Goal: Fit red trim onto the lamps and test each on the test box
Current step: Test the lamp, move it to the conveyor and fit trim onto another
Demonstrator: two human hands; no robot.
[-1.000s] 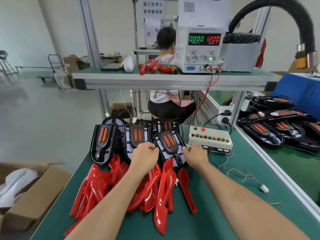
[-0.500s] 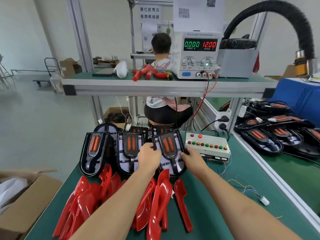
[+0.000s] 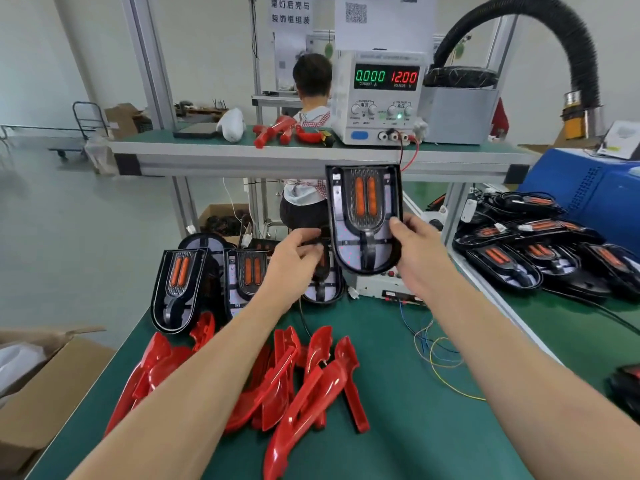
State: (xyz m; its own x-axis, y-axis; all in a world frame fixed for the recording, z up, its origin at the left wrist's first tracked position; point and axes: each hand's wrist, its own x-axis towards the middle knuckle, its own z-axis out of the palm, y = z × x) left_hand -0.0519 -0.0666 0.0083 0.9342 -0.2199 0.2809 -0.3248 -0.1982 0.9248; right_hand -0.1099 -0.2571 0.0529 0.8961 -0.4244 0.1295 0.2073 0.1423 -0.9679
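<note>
At the grip: the right hand (image 3: 420, 261) pinched a lamp (image 3: 363, 220) by its right edge, thumb on the face, holding it upright above the bench; the lamp carried no red trim.
Left of the grip: the left hand (image 3: 294, 261) had its fingers curled near the lamp's lower left edge; whether they touched it or a dark cable there could not be told.
Behind and below the grip: the test box (image 3: 388, 289) lay mostly hidden by the held lamp, with no lamp seen connected to it.
Further left: bare lamps (image 3: 178, 289) leaned in a row, none trimmed.
Nearer than the grip: a heap of red trim (image 3: 287, 375) lay loose on the green bench (image 3: 433, 438).
Progress: judged early for this lamp; fitting and testing were both left.
Far right of the grip: a pile of lamps (image 3: 519, 261) on the next bench; trimmed or not could not be told.
Containers: a cardboard box (image 3: 52, 386) at far left held something white and wrapped.
</note>
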